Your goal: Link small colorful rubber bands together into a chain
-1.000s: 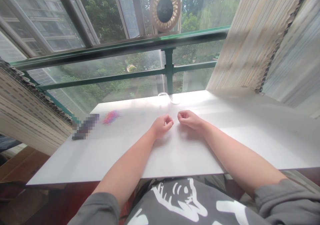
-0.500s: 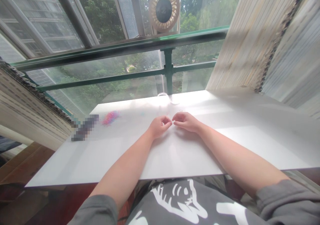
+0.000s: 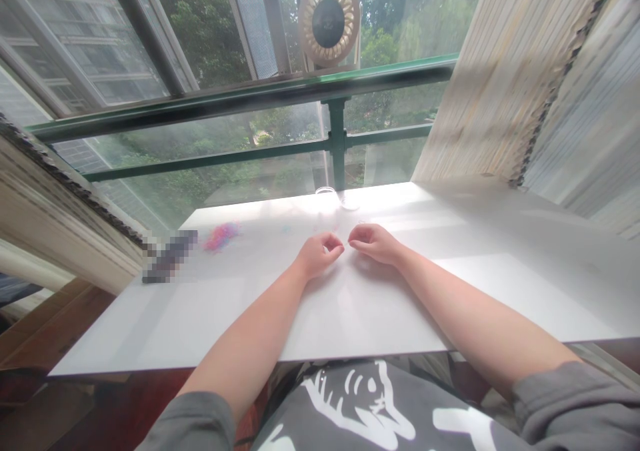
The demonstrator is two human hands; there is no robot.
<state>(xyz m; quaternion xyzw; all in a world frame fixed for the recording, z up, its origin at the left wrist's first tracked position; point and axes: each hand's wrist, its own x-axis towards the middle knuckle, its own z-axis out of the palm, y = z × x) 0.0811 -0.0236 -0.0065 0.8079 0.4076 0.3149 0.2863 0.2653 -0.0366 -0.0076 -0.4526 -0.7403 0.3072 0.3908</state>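
Two hands (image 3: 317,256) (image 3: 376,244), one fan (image 3: 329,22)

Light: bright daylight through the window (image 3: 210,131) ahead | Glare: far middle of the white table (image 3: 380,304) washed out | Shadows: soft, beneath left hand (image 3: 317,256) and right hand (image 3: 375,244) | Focus: colourful pile (image 3: 221,236) fuzzy, fingertip detail too small to read | Edges: wide-angle stretch, smeared curtain (image 3: 465,91) | Mosaic: pixelated patch (image 3: 173,257) at left

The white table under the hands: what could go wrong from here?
Anything small in the left hand or right hand might slip and be hard to find on the glaring white table; whether they hold anything, I cannot tell. The loose colourful pile might scatter if the fan blows on it.
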